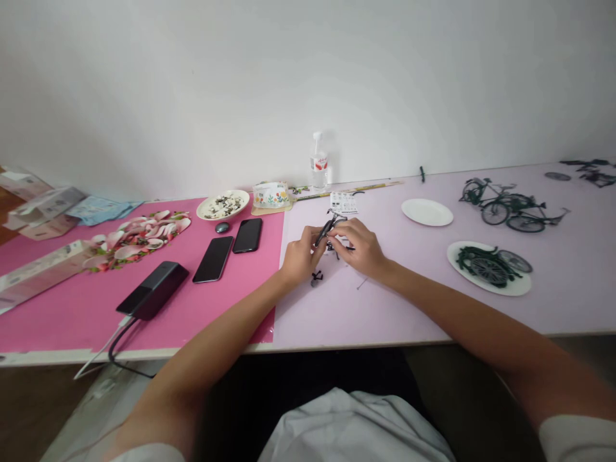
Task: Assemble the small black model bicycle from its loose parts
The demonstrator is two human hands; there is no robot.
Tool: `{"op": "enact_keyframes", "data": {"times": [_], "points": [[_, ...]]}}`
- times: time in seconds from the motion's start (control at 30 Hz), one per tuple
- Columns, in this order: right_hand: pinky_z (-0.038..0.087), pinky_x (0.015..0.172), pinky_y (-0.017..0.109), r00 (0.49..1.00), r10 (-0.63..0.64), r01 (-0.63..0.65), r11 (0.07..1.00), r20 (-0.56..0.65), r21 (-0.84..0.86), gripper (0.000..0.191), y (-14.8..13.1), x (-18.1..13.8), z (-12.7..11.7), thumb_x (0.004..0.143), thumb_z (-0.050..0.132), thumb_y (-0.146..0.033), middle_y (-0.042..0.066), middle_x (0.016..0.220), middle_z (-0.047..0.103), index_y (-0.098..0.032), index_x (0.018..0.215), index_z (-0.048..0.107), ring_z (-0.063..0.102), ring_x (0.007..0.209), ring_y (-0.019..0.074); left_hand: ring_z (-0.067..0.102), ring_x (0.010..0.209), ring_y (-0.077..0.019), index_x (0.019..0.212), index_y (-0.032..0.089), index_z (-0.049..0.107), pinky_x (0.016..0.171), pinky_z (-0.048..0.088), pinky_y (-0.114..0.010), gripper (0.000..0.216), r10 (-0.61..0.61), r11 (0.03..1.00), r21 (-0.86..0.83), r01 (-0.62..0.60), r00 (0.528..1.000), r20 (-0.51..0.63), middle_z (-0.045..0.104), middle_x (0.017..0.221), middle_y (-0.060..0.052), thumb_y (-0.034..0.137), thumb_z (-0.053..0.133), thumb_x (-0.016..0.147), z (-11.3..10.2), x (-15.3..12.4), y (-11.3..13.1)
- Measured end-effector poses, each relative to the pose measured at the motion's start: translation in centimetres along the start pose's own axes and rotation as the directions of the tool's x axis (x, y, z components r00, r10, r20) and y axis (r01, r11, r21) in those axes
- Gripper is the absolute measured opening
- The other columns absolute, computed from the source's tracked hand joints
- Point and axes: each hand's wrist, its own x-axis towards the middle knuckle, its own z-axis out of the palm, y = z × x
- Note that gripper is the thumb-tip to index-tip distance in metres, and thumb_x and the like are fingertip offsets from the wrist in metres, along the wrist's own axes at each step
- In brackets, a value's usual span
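Note:
In a pinch, my left hand (299, 258) holds a small black model bicycle part (323, 233), slim and tilted. My right hand (363, 249) is closed at the other side of it, fingertips meeting at the same piece; its exact shape is partly hidden by the fingers. Small black pieces lie on the lilac tabletop under and between the hands, and a little black piece (316, 278) rests just below my left hand. A thin pin-like rod (361, 283) lies below my right hand. Behind the hands is a printed instruction sheet (343, 202).
Model bicycles (514, 208) stand at the right, near an oval white plate (427, 212) and another plate (522, 287) bearing green parts and wheels. Leftward are two phones (213, 259), a black device (153, 290) with cables, a bowl (205, 210) and boxes (45, 273). A bottle (318, 163) stands behind.

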Motion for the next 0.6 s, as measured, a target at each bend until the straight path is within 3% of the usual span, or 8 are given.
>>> {"op": "enact_keyframes", "data": {"times": [0.47, 0.6], "points": [[0.059, 0.076, 0.044, 0.998, -0.043, 0.042, 0.999, -0.054, -0.014, 0.007, -0.1, 0.27, -0.01, 0.101, 0.067, -0.025, 0.007, 0.09, 0.078, -0.027, 0.101, 0.074, 0.07, 0.083, 0.0251, 0.081, 0.088, -0.0232, 0.131, 0.022, 0.052, 0.076, 0.06, -0.032, 0.03, 0.021, 0.999, 0.033, -0.02, 0.999, -0.026, 0.081, 0.113, -0.01, 0.037, 0.056, 0.105, 0.4, -0.13, -0.49], [0.058, 0.078, 0.046, 0.999, -0.002, 0.001, 1.0, -0.033, -0.01, 0.008, -0.11, 0.23, -0.05, 0.101, 0.066, -0.027, 0.007, 0.091, 0.077, -0.028, 0.101, 0.074, 0.07, 0.086, 0.0263, 0.081, 0.09, -0.0222, 0.13, 0.022, 0.053, 0.077, 0.061, -0.031, 0.029, 0.041, 0.999, 0.029, -0.04, 0.999, -0.02, 0.081, 0.112, -0.01, 0.037, 0.056, 0.106, 0.35, -0.16, -0.43]]}}
